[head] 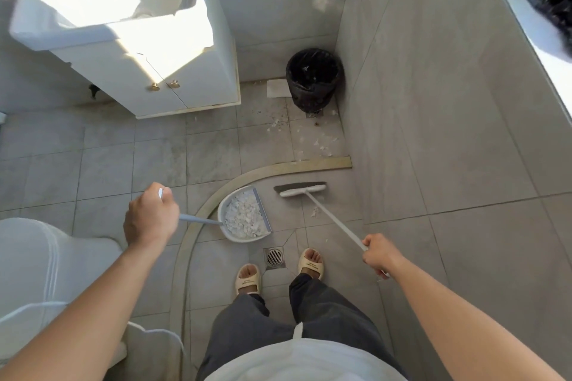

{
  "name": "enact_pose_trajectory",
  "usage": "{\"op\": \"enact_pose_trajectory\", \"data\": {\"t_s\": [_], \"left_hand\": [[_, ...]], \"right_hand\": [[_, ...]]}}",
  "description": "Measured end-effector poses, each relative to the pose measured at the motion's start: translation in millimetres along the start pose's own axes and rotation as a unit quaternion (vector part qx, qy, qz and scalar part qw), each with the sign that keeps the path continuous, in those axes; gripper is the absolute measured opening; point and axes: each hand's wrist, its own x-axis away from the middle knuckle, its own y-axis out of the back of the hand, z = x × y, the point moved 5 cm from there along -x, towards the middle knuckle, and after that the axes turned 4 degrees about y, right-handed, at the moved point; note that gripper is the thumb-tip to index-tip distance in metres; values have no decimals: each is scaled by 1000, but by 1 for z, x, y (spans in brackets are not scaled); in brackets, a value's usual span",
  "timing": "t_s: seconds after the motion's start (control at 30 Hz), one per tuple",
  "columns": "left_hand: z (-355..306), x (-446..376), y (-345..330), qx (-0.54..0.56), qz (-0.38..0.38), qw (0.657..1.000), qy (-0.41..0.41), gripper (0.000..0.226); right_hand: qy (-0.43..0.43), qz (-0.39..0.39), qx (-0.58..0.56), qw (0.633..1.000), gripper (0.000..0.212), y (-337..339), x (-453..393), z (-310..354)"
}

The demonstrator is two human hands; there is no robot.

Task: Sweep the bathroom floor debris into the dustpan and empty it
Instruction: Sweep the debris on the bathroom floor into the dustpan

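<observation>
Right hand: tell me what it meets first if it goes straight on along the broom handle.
Following the handle from the right hand, it would probably meet a small paper scrap on the floor beside the handle, then the broom head. Depth is unclear from this overhead view.

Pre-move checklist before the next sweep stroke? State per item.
1. Left hand grips dustpan handle: ok.
2. Right hand grips broom handle: ok.
3. Dustpan capacity: already holds a pile of white scraps; ok for a little more, near time to empty.
4. Broom head placed behind the loose scrap lying near the dustpan lip: ok.
5. Floor swept: not ok, scattered debris remains beyond the curved threshold strip, in front of the bin.
6. Lined waste bin open and unobstructed for emptying: ok; how full, cannot tell.
</observation>
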Motion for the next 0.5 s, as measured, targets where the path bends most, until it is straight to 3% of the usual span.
{"op": "enact_pose_trajectory", "data": {"t_s": [0.1, 0.3, 0.5], "left_hand": [[0, -9, -2, -3, 14, 1000, -17, 23], [-2, -27, -3, -19, 47, 997, -58, 21], [-24, -44, -5, -27, 79, 989, -118, 21]], "right_hand": [[-15, -30, -42, 999, 21, 4, 15, -7], [-64, -75, -170, 980, 27, -10, 55, -33], [-127, -117, -366, 914, 23, -54, 96, -36]]}}
